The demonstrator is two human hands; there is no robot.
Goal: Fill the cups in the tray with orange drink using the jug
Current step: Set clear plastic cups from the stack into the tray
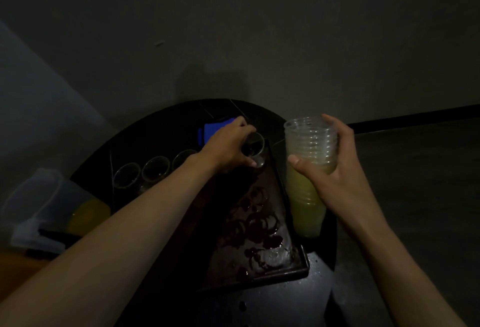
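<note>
Tray (262,225), nearest, is dark and wet with ring marks. At its far end the left hand (228,146) grips a clear cup (255,148), fingers curled round its rim and side. Left of it, three cups (155,169) stand in a row, empty. The right hand (336,171), just right of the tray, wraps a stack (305,145) of yellow-tinged cups. At the left, the jug (39,197) holds orange drink (88,215).
</note>
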